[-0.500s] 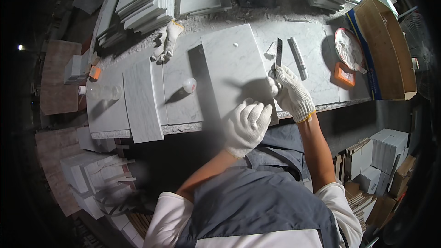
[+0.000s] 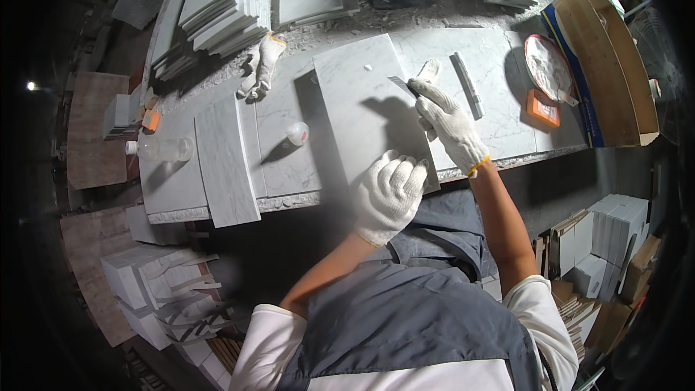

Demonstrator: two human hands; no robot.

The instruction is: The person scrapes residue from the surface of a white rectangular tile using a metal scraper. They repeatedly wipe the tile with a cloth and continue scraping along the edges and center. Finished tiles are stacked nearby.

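A white-grey marble slab (image 2: 355, 76) lies at a slant across the middle of the bench, its near end by my apron. Over its near part is my left hand (image 2: 392, 199), in a white knit glove, back up and fingers curled in; anything inside them is hidden. My right hand (image 2: 450, 119), gloved too, grips a narrow flat-bladed scraper (image 2: 399, 85) above the slab's right edge. The blade points left and away, over the slab; the fingers cover most of the dark handle. A small white blob (image 2: 368, 68) sits on the slab's far part.
Right of the slab lie a white marker (image 2: 468, 85), an orange block (image 2: 544, 108), a round tub of white paste (image 2: 548, 65) and a cardboard box (image 2: 602, 65). Leftward are a small bottle (image 2: 297, 133), a clear bottle (image 2: 165, 149), another slab (image 2: 223, 159) and spare gloves (image 2: 263, 69). Tile stacks (image 2: 228, 7) stand behind.
My right hand has moved slightly left and away, and the scraper has swung from pointing straight away to pointing left over the slab. My left hand stays nearly in place.
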